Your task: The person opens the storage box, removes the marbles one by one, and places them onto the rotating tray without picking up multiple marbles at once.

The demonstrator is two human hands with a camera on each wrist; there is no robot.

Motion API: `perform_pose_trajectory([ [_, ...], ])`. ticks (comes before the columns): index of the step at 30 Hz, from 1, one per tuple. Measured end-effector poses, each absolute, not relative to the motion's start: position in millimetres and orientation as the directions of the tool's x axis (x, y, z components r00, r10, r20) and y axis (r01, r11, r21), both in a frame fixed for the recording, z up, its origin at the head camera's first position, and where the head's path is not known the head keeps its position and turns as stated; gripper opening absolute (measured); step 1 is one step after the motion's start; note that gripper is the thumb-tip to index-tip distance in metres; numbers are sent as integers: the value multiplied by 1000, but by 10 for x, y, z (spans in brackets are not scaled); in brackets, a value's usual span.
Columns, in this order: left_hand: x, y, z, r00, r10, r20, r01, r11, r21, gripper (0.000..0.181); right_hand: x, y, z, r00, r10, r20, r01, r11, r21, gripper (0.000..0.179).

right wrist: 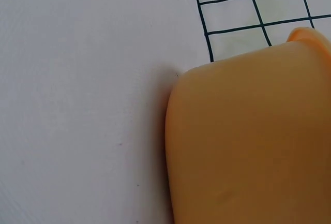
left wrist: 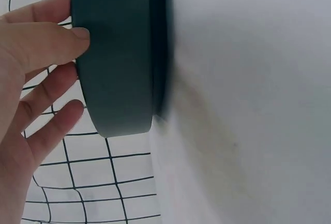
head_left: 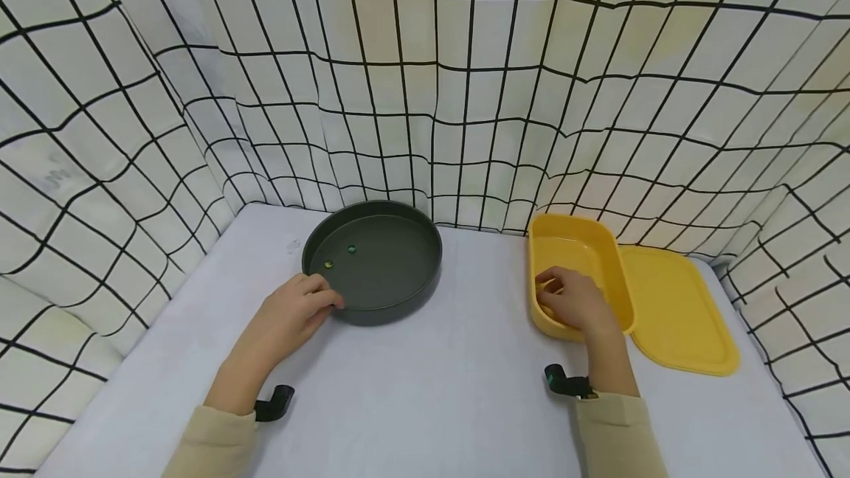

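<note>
A round dark green pan (head_left: pixel 381 279) stands toward the back left of the table. Two small green pieces lie inside it, one darker (head_left: pixel 352 248) and one yellowish (head_left: pixel 328 264). My left hand (head_left: pixel 295 312) holds the pan's near left rim, thumb on the outer wall and fingers over the edge, as the left wrist view shows. On the right is a yellow rectangular container (head_left: pixel 614 271). My right hand (head_left: pixel 574 301) reaches down into its near left part with bent fingers; I cannot tell what they hold. In the right wrist view only the container's outer wall (right wrist: pixel 248 131) shows, the hand hidden.
A flat yellow lid (head_left: pixel 680 308) lies right of the container, close against it. White walls with a black grid net (head_left: pixel 434 94) enclose the back and both sides of the white table (head_left: pixel 425 404). A small black camera sits on each wrist.
</note>
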State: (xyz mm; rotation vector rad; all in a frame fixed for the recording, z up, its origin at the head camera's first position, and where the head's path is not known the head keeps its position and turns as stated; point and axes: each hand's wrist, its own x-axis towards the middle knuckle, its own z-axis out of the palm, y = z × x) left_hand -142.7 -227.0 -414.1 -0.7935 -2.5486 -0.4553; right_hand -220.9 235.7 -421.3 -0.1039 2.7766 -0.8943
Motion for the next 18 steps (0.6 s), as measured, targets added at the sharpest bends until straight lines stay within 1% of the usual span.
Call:
perform_pose_trajectory([
  [9,-1462,-2277,-4189,-718,464,519,621,764,175,28,-2208,2350,-4235,-964,-150,-217,3,817,-577,32],
  [18,-1462,-2271,-4199,-741,445,503,592,787,176,26,-2221,2343,-4259,-958,-174,-227,-14,822,-570,32],
])
